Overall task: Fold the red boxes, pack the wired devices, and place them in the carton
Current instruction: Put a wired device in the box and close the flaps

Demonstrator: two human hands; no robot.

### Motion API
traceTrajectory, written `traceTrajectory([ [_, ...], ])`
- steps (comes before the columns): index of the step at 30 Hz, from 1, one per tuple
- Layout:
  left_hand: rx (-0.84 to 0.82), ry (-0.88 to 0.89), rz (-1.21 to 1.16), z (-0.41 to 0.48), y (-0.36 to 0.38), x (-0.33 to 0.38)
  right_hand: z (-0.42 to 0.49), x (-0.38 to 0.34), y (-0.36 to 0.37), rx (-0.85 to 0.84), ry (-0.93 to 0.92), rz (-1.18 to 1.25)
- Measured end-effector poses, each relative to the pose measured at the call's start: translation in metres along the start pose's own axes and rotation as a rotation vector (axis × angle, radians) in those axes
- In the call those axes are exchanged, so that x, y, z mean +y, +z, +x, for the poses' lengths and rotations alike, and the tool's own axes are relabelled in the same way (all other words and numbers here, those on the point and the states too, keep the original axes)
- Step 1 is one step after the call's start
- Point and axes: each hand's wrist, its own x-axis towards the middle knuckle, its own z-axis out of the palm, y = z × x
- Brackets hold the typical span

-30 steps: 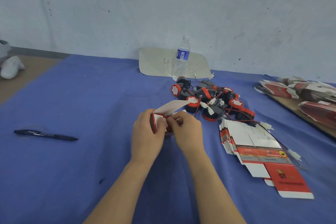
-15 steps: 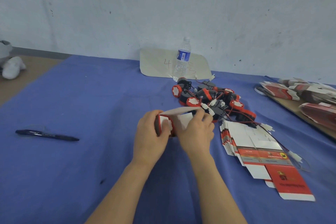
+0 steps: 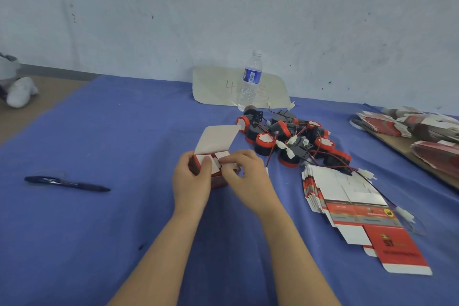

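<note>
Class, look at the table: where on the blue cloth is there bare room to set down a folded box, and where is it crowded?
Bare: the cloth between the pen and the left hand, and the far stretch left of the cardboard sheet. Crowded: right of the right hand, with wired devices, flat boxes and more stacks.

- Box (image 3: 218, 180): small, red and white, upright at the middle of the counter (image 3: 111, 136), white lid flap raised.
- Devices (image 3: 265, 141): round, black and red, wired with white plugs, piled just behind it to the right.
- Flat boxes (image 3: 342, 187): fanned stack touching the pile's near side.
</note>
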Motion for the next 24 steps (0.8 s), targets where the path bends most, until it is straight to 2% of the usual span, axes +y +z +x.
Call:
traceTrajectory([
  [4,-0.061,-0.051,-0.147,0.000,0.000,0.003,0.001,0.002,-0.005,0.020,0.062,0.200],
  [9,-0.211,-0.117,-0.174,-0.001,-0.001,0.005,0.000,0.008,-0.006,0.056,0.077,0.411],
  [15,-0.119,-0.268,-0.296,0.008,-0.009,0.006,-0.002,0.006,-0.016,-0.089,-0.009,0.441],
  [20,-0.207,-0.283,-0.219,0.007,-0.009,0.009,0.000,0.011,-0.017,-0.108,0.013,0.482],
  [24,-0.225,-0.306,-0.187,0.006,-0.012,0.012,-0.001,0.013,-0.014,-0.172,0.006,0.361],
])
